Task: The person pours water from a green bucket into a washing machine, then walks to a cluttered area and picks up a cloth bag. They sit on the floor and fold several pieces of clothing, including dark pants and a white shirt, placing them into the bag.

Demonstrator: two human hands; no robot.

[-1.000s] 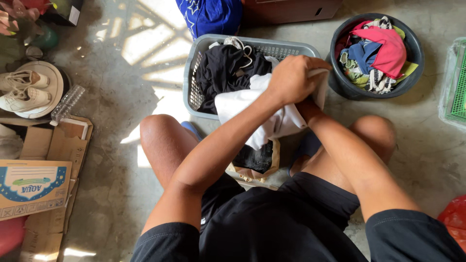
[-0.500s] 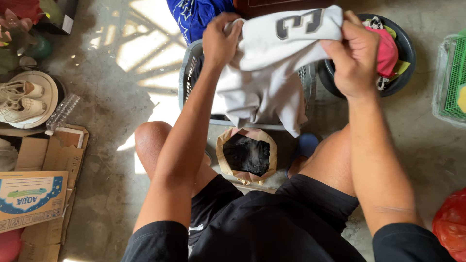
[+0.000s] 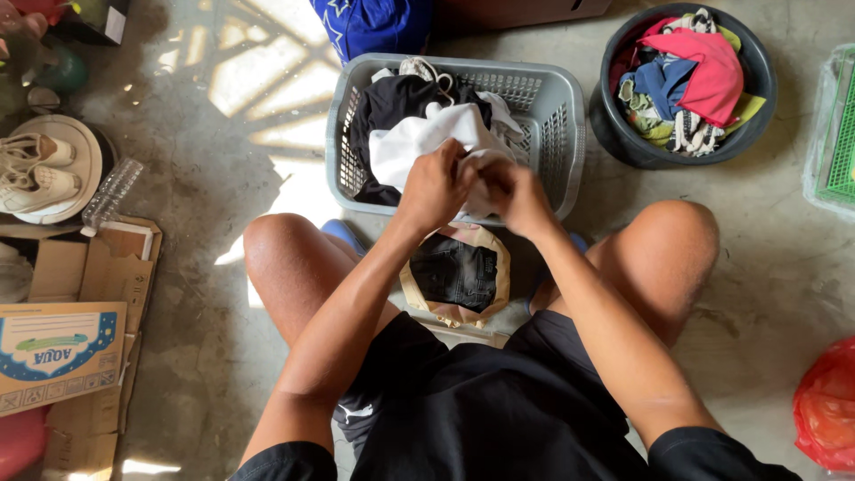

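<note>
A white garment (image 3: 427,142) is pinched by the left hand (image 3: 436,185) and right hand (image 3: 517,196), both grips pressed together on its bunched cloth, at the near edge of the grey basket (image 3: 561,116). Folding seems barely begun; dark clothes (image 3: 387,102) remain beneath, and a paper bag (image 3: 456,276) is already filled

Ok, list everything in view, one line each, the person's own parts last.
laundry basket: one, grey, ahead of the knees, holding clothes
white garment: one, in the basket, gripped by both hands
tub: one, dark, upper right, full of colourful clothes
paper bag: one, tan, between the legs, dark cloth inside
shoes: pair, white, far left
cardboard box: one, lower left
plastic bag: one, red, lower right
left hand: on the garment
right hand: on the garment
</note>
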